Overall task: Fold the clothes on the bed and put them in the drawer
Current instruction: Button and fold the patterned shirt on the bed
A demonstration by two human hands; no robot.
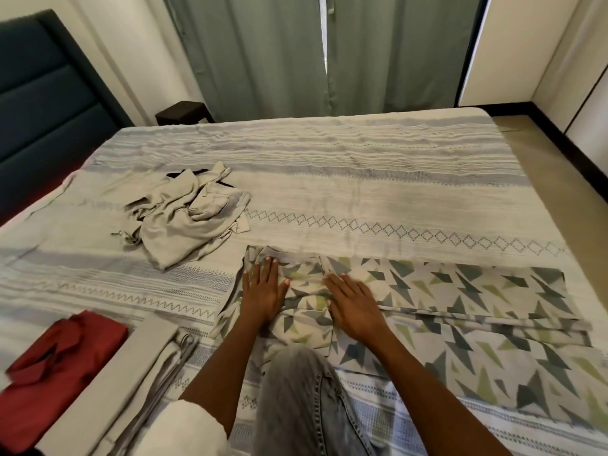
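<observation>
While the head view is looking down over the bed [362, 179], the person is kneeling on it with one knee in grey jeans [296, 390] and pressing both hands flat on a patterned cloth [460, 291] printed with green and grey triangles. This cloth is lying along the near edge of the bed, stretching off to the right in a long band, with its left end bunched and partly doubled over. The left hand [263, 294] is lying on that bunched end with its fingers [268, 268] straight and spread, gripping nothing — only pressing down. The right hand [353, 307] is resting just beside it, fingers likewise stretched out flat on the cloth, holding nothing. I judge that the hands are smoothing or setting a fold, so this piece is only partway folded. Farther back and to the left, a crumpled beige garment [187, 218] is sitting in a heap, well apart from the hands and not yet folded. At the near left a folded red garment [62, 363] is lying beside a stack of folded beige cloth [141, 366] — these look finished. No drawer is showing in this view, so by my reading nothing has been put away: the patterned piece and the heap are left to fold, then everything has to go in.
</observation>
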